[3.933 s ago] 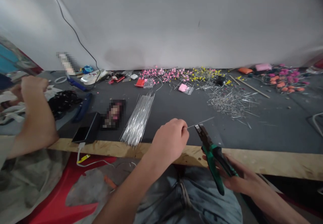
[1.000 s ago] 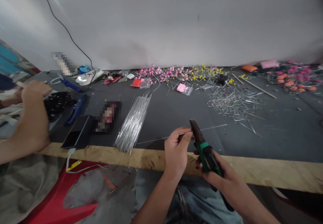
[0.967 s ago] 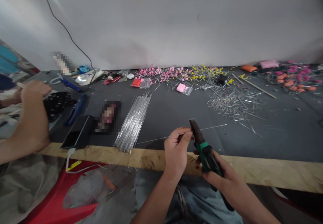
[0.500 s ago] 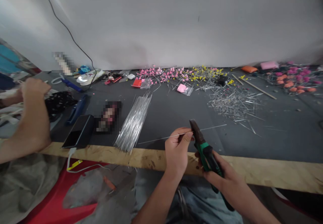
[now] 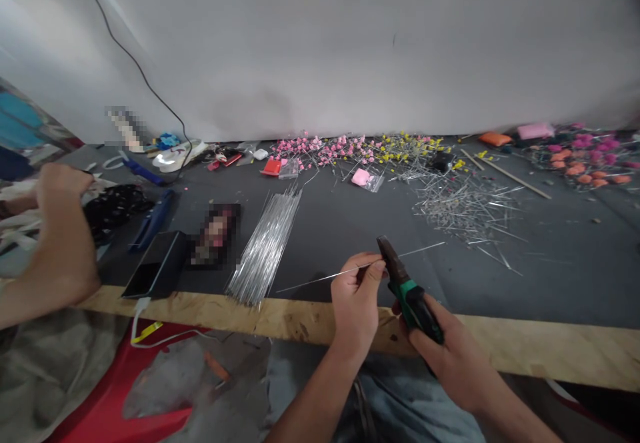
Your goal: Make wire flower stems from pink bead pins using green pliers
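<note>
Between thumb and fingers, my left hand (image 5: pixel 356 296) pinches a thin metal wire (image 5: pixel 315 281) over the table's front edge. The wire's left end reaches toward a bundle of long straight wires (image 5: pixel 265 246); its other end sticks out to the right beyond the pliers. My right hand (image 5: pixel 445 336) grips green-and-black handled pliers (image 5: pixel 413 300), their dark jaws pointing up and away. The jaws lie across the wire just right of my left fingertips. Whether they are clamped on it I cannot tell. A heap of short cut wires (image 5: pixel 465 210) lies farther back on the right.
Pink-tipped wires (image 5: pixel 325 148) and yellow-tipped wires (image 5: pixel 413 144) lie along the wall, with orange and magenta ones (image 5: pixel 590 156) at right. A power bank (image 5: pixel 155 266) with a white cable sits at left. Beyond it is another person's arm (image 5: pixel 67 243). A wooden stick (image 5: pixel 520 176) lies at the back.
My hands, the wire and the pliers have shifted very slightly to the right, and the pliers' handles look closer together. The other person's hand at left has moved slightly.
</note>
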{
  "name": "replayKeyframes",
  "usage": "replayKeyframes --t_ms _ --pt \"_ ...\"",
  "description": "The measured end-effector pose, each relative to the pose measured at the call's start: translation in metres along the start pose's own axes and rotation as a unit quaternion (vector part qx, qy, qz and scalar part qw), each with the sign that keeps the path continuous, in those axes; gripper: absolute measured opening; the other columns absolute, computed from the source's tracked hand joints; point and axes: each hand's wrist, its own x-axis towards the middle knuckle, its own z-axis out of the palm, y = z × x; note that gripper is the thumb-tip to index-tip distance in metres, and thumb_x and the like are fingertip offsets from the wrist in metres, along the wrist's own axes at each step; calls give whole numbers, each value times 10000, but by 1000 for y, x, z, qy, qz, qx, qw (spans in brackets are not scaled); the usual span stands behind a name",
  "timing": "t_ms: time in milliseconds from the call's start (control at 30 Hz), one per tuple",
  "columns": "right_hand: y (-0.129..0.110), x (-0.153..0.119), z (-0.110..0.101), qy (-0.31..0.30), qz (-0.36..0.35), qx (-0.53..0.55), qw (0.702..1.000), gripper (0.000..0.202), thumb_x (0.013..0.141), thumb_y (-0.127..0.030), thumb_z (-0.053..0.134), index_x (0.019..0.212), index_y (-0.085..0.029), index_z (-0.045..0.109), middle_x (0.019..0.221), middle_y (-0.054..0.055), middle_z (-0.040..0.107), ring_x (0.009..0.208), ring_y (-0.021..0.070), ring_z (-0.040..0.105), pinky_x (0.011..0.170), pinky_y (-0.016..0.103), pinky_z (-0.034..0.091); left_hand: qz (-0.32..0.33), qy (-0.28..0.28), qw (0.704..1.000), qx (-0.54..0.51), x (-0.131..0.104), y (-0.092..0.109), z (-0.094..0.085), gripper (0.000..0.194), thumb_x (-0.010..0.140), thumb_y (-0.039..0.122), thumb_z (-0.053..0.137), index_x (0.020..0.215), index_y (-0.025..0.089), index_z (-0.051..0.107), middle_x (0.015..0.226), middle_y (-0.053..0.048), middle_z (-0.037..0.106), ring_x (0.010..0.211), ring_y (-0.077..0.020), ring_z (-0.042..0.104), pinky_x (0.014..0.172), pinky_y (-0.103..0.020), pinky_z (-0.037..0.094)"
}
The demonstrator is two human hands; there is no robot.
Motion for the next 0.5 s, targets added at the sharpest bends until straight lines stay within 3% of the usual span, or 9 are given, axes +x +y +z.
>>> replayKeyframes --t_ms 233,367,500 --pt "2 9 -13 -31 58 47 997 324 699 -355 548 967 -181 604 804 21 633 803 215 572 696 293 450 -9 -25 1000 7 19 -4 3 151 724 283 632 805 161 671 784 -31 667 722 -131 603 710 -265 484" --pt "5 14 -28 -3 76 32 997 328 679 -389 580 942 -197 622 806 15 633 816 225 567 721 307 445 -3 -22 1000 -9 31 -4 1 168 732 288 627 818 149 664 781 -39 664 707 -127 609 717 -277 488" --pt "15 23 -47 52 52 1 997 255 674 -405 605 840 -212 623 687 -12 601 736 209 569 663 284 442 -21 -4 995 -102 46 -4 -6 170 716 272 644 805 128 636 828 -54 659 740 -132 617 730 -300 502"
